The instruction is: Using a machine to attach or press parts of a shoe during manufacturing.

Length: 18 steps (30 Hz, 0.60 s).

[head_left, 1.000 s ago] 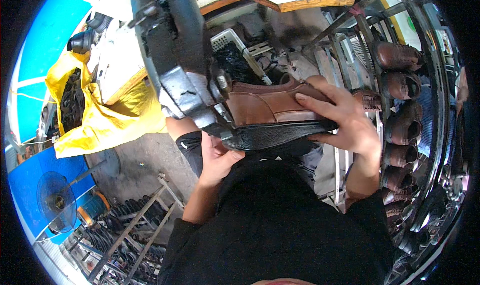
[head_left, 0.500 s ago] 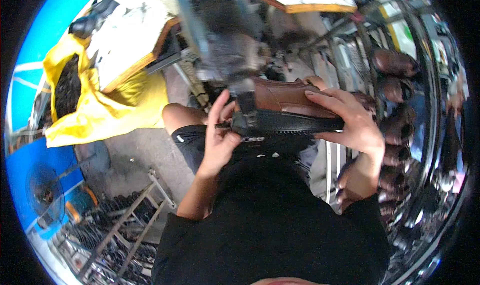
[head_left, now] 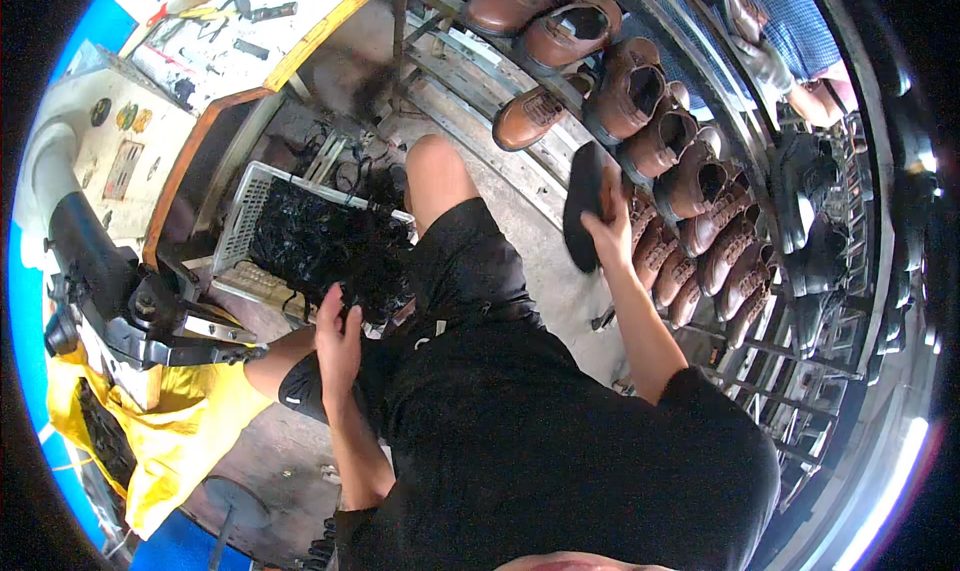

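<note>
At the edge of a shoe rack my right hand [head_left: 612, 226] grips a shoe by its side, thumb across its black sole [head_left: 582, 206]. That sole is turned toward me, and the upper is mostly hidden behind it. Beside the shoe, rows of brown lace-up shoes [head_left: 632, 96] stand on the rack. My left hand [head_left: 338, 346] is raised above my left thigh with its fingers apart. It is nearest to a pile of black strips [head_left: 310, 236] in a pale plastic crate [head_left: 240, 211], and I see nothing clearly held in it.
A black jointed machine arm [head_left: 150, 311] stands at the left, above a yellow sack [head_left: 190, 431]. Tools lie on a white worktable [head_left: 215, 61] with a wooden edge. Behind the rack, a gloved hand [head_left: 765, 63] of another person shows beside a shoe.
The view has swung right, toward the rack. My right hand has carried the brown shoe from the machine to the rack and turned its sole up. My left hand has come off the shoe.
</note>
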Each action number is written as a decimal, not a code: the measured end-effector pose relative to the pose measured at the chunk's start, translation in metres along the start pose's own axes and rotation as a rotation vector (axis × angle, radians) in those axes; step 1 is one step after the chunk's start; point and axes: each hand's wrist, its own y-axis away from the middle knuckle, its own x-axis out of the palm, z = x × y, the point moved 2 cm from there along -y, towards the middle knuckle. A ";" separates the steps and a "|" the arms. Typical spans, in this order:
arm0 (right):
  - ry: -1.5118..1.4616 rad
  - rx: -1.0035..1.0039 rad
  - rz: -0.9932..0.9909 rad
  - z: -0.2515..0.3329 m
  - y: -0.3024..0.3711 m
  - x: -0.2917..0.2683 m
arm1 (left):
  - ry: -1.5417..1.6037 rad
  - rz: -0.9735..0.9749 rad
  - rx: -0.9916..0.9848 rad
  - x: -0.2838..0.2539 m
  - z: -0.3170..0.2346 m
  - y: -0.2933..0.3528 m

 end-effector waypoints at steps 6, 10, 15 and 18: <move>0.786 0.057 -0.252 -0.020 -0.108 0.064 | -0.284 0.143 0.148 0.026 -0.045 0.013; 0.769 0.008 -0.151 -0.042 -0.130 0.067 | -0.334 0.180 0.187 0.033 -0.059 0.010; 1.147 0.129 -0.220 -0.051 -0.088 -0.039 | -0.192 0.113 0.121 0.030 -0.039 0.019; 1.002 0.496 0.104 -0.047 -0.075 -0.060 | -0.012 0.093 0.090 0.037 -0.039 0.018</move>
